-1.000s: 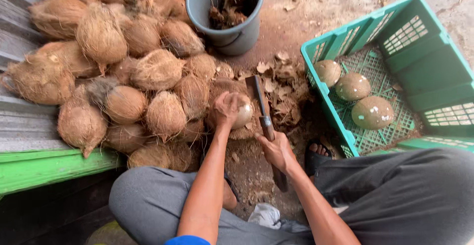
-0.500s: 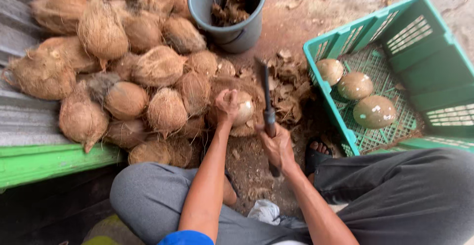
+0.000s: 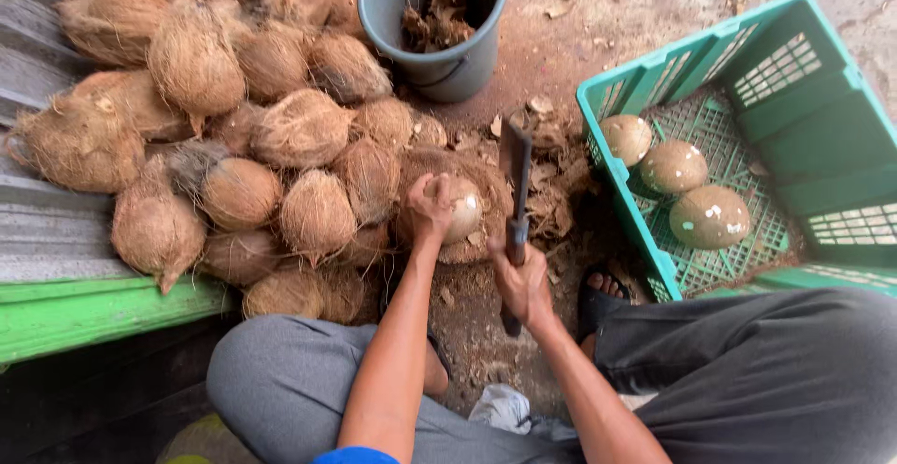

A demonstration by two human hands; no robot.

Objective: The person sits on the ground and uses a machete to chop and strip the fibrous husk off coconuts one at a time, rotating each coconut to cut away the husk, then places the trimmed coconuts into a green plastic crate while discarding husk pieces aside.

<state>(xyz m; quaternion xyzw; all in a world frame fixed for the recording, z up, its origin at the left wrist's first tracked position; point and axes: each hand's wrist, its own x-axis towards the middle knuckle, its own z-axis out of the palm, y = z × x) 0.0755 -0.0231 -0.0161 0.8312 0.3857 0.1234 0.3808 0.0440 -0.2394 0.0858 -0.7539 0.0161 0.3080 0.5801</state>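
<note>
Coconut (image 3: pixel 460 210) sits gripped under the left hand (image 3: pixel 428 208), just left of the cleaver (image 3: pixel 514 193) clenched in the right hand (image 3: pixel 523 282)

The knife (image 3: pixel 515 176) in the right hand (image 3: pixel 523 282) has swung upright: a second ago its blade leaned over the coconut (image 3: pixel 458 210), now it stands just right of the coconut, tip raised toward the bucket (image 3: pixel 439 62).

Grey trousers (image 3: pixel 747 380), blue sleeve edge (image 3: pixel 355 456), dark sandal (image 3: pixel 598 300), bare forearms.
</note>
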